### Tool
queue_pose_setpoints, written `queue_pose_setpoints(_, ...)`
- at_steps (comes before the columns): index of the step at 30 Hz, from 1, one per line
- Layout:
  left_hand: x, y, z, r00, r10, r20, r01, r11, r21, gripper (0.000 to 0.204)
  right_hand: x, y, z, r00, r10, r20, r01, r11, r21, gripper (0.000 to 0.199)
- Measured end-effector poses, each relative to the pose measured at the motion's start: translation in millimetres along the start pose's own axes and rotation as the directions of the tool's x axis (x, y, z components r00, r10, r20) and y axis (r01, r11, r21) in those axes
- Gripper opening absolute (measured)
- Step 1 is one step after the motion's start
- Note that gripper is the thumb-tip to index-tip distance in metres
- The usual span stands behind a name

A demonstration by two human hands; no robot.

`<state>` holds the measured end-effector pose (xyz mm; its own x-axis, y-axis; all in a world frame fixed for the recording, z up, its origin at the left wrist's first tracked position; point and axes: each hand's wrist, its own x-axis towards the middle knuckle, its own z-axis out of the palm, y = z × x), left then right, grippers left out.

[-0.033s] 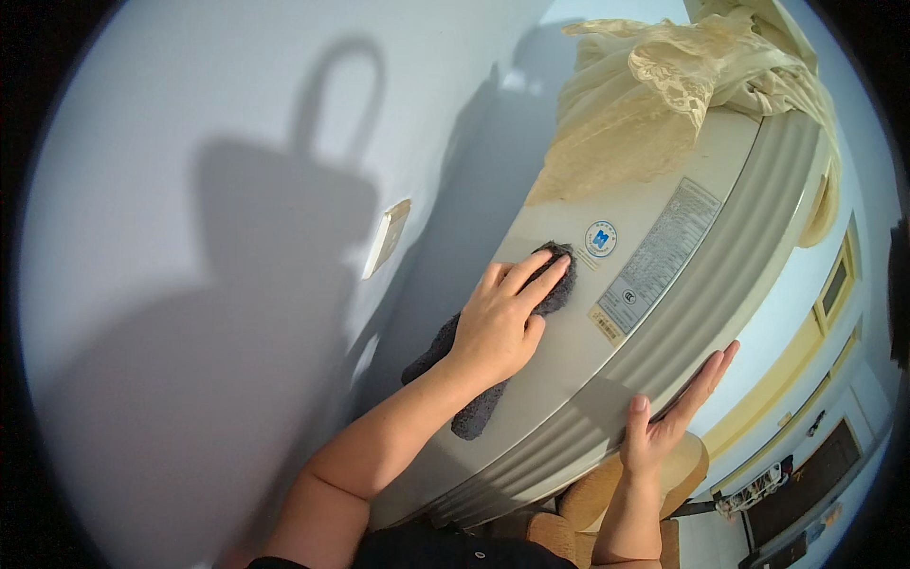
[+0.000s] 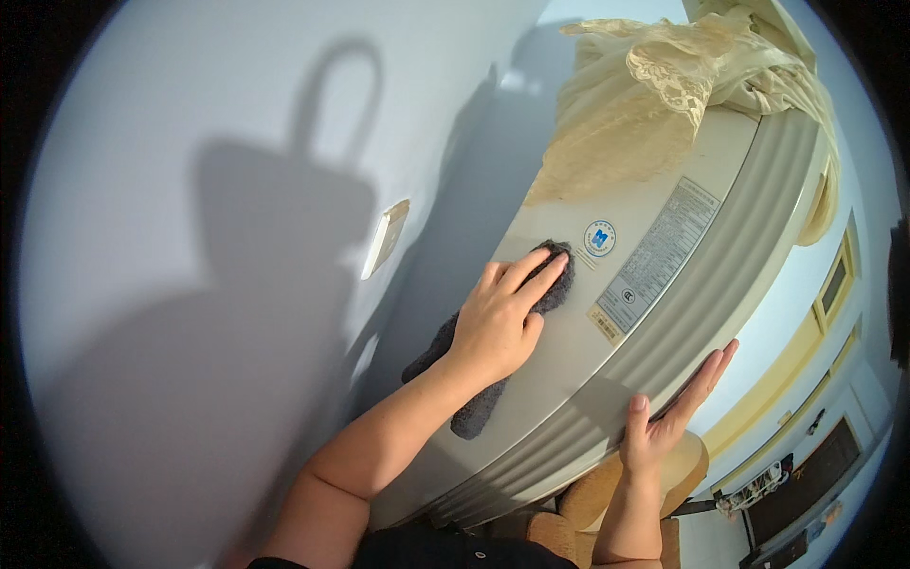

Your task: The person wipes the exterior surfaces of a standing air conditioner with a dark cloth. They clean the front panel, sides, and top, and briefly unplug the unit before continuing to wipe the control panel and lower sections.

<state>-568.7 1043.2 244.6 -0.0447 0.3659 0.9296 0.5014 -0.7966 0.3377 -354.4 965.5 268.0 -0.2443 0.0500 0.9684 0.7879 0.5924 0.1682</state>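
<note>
My left hand (image 2: 495,321) presses a dark grey fuzzy cloth (image 2: 480,410) onto the pale side panel of a tall cream appliance (image 2: 559,365). Its fingertips rest on the cloth's upper end, and folds of the cloth trail beneath the wrist. Just beyond the fingers, a round blue-and-white sticker (image 2: 599,238) is stuck to the panel, with a long grey printed label (image 2: 659,256) to its right. My right hand (image 2: 671,412) lies against the appliance's ribbed front edge, fingers stretched out and thumb apart, holding nothing.
A cream lace-edged cover (image 2: 654,104) drapes over the appliance's far end. The pale wall (image 2: 123,247) with a switch plate (image 2: 387,237) stands close on the left, carrying my shadow. Brown upholstered seating (image 2: 578,507) and a dark doorway (image 2: 815,474) are at the lower right.
</note>
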Motion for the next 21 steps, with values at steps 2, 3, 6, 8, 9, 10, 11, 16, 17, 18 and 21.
queue_pose_setpoints(2,2,-1,-4,0.999,-0.037,0.022,0.037,0.999,0.002,0.066,-1,1,2,1.000,0.012,-0.006,-0.012,1.000,0.018,0.086)
queue_pose_setpoints(3,2,-4,-4,0.997,-0.067,0.038,0.066,0.998,0.025,0.065,0,1,2,1.000,0.015,-0.008,-0.015,1.000,0.022,0.086)
queue_pose_setpoints(6,-9,-19,0,0.988,-0.151,0.034,0.149,0.988,0.046,0.065,1,1,1,1.000,0.003,-0.001,-0.003,1.000,0.010,0.087)
queue_pose_setpoints(8,-20,-28,1,0.973,-0.215,0.084,0.210,0.976,0.064,0.067,2,-1,1,1.000,0.008,-0.007,-0.008,1.000,0.000,0.087)
queue_pose_setpoints(9,-26,-31,1,0.960,-0.260,0.104,0.253,0.965,0.077,0.067,1,-2,2,1.000,0.013,-0.005,-0.013,1.000,0.000,0.087)
queue_pose_setpoints(10,-33,-34,1,0.945,-0.304,0.122,0.294,0.951,0.091,0.067,0,-2,3,1.000,0.021,-0.012,-0.021,1.000,0.009,0.087)
queue_pose_setpoints(11,-39,-38,3,0.934,-0.325,0.149,0.314,0.945,0.094,0.067,0,-2,4,0.999,0.029,-0.018,-0.029,0.999,0.018,0.087)
queue_pose_setpoints(16,-81,-52,13,0.919,-0.374,0.129,0.367,0.927,0.074,0.064,1,-3,2,0.999,0.032,-0.025,-0.032,0.999,0.028,0.087)
queue_pose_setpoints(17,-89,-53,15,0.919,-0.376,0.122,0.369,0.926,0.075,0.065,2,-3,1,0.999,0.031,-0.024,-0.031,0.999,0.024,0.087)
queue_pose_setpoints(18,-95,-53,17,0.918,-0.378,0.116,0.372,0.925,0.075,0.065,2,-4,1,0.999,0.032,-0.023,-0.032,0.999,0.019,0.087)
queue_pose_setpoints(21,-98,-45,18,0.929,-0.364,0.073,0.358,0.930,0.080,0.064,2,-4,2,0.999,0.033,-0.024,-0.033,0.999,0.025,0.087)
